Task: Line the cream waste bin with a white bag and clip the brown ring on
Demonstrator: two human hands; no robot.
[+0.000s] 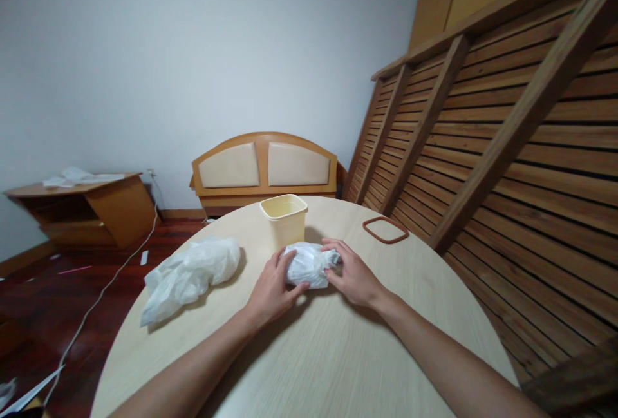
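A small white plastic-bag bundle (308,266) lies on the round table between my hands. My left hand (276,286) grips its left end, with the thumb at the near side and fingers over the top. At the other end, my right hand (351,274) pinches the gathered, twisted part of the bag. What the bag wraps is hidden. Just behind the bundle stands a pale yellow plastic bin (284,221), upright and without a lid; its bottom inside is out of sight. Off to the left rests a crumpled white plastic bag (197,273).
A brown rounded-square ring (385,230) lies at the table's (309,366) far right. Slatted wooden bed panels (483,167) lean close along the right. Beyond the table are a headboard (264,167) and, at left, a low wooden cabinet (111,209). A cable (103,292) runs across the floor.
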